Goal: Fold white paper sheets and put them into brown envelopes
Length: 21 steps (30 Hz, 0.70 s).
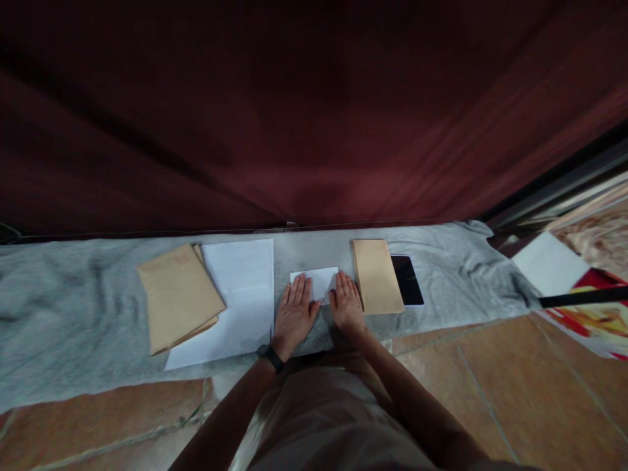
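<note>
A small white sheet of paper (321, 278), which looks folded, lies on the grey cloth in front of me. My left hand (295, 311) presses flat on its left part, fingers stretched out. On its right part rests my right hand (347, 304), also flat with the fingers extended. Beside my right hand is a stack of brown envelopes (379, 278). To the left of my left hand lie larger white sheets of paper (243, 297). Several brown envelopes (179, 294) partly cover those sheets. The paper beneath my palms is hidden.
A dark-screened phone (408, 281) sits partly under the right envelope stack. The grey cloth (73, 314) runs along a ledge below a dark red curtain-like surface (314, 131). At far right are a white sheet (550, 263) and a red-and-yellow printed bag (596, 311). Tiled floor (451, 379) lies below.
</note>
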{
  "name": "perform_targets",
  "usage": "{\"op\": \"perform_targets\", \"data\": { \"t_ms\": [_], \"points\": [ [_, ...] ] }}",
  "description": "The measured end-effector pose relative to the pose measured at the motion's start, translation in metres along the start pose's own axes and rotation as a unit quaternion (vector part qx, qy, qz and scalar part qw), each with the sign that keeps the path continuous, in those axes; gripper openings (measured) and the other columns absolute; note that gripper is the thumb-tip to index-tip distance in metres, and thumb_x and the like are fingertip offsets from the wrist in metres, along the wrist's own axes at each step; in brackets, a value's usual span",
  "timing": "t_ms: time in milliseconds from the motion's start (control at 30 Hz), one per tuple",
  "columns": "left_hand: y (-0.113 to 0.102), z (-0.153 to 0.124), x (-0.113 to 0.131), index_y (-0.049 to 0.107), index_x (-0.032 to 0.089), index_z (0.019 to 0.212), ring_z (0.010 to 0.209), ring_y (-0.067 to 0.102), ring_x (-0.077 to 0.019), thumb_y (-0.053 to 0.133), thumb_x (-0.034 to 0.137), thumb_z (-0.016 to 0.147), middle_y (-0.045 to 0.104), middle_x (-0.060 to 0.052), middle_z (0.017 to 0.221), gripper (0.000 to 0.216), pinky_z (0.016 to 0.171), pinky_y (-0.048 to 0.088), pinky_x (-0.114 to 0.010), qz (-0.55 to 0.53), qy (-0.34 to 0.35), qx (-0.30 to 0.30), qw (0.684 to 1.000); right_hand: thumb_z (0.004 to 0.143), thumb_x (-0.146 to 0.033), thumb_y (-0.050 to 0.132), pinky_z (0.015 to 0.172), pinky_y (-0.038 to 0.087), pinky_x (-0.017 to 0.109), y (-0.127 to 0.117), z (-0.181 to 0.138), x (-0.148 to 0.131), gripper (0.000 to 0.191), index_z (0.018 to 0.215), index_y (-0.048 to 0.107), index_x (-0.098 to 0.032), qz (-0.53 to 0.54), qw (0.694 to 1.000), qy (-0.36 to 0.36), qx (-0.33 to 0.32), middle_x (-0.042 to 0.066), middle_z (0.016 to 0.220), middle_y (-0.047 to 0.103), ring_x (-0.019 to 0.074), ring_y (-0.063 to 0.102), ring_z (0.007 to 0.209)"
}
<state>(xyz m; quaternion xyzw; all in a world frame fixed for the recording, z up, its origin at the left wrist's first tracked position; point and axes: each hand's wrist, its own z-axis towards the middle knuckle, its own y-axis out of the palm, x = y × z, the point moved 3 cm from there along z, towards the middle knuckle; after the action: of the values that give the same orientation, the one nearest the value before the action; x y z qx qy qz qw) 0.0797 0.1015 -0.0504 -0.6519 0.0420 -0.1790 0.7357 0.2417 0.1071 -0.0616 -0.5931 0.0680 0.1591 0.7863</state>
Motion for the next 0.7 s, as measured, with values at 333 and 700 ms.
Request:
{"op": "perform_targets", "data": {
  "t_ms": [333, 700],
  "points": [
    [-0.003, 0.001, 0.0, 0.036, 0.006, 0.16, 0.158, 0.026, -0.0304, 0.039, 0.056, 0.103, 0.035, -0.019, 0.167, 0.076, 0.129, 0.022, -0.05, -0.003, 0.001, -0.006, 1.0, 0.099, -0.027, 0.051, 0.098, 0.054, 0.039, -0.017, 0.037, -0.001, 0.05, 0.145, 0.055, -0.007, 0.018, 0.987, 0.132, -0.087, 0.021, 0.123, 0.068, 0.0301, 0.068, 0.109],
    [-0.022, 0.009, 0.018, 0.044, 0.006, 0.155, 0.153, 0.037, -0.0354, 0.056, 0.05, 0.097, 0.043, -0.021, 0.162, 0.075, 0.126, 0.027, -0.053, -0.02, 0.011, 0.001, 1.0, 0.092, -0.031, 0.051, 0.064, 0.048, 0.023, -0.03, 0.048, 0.012, 0.025, 0.09, 0.074, -0.022, 0.257, 0.941, 0.193, -0.108, 0.0, 0.078, 0.071, 0.016, 0.065, 0.07]
  ]
}}
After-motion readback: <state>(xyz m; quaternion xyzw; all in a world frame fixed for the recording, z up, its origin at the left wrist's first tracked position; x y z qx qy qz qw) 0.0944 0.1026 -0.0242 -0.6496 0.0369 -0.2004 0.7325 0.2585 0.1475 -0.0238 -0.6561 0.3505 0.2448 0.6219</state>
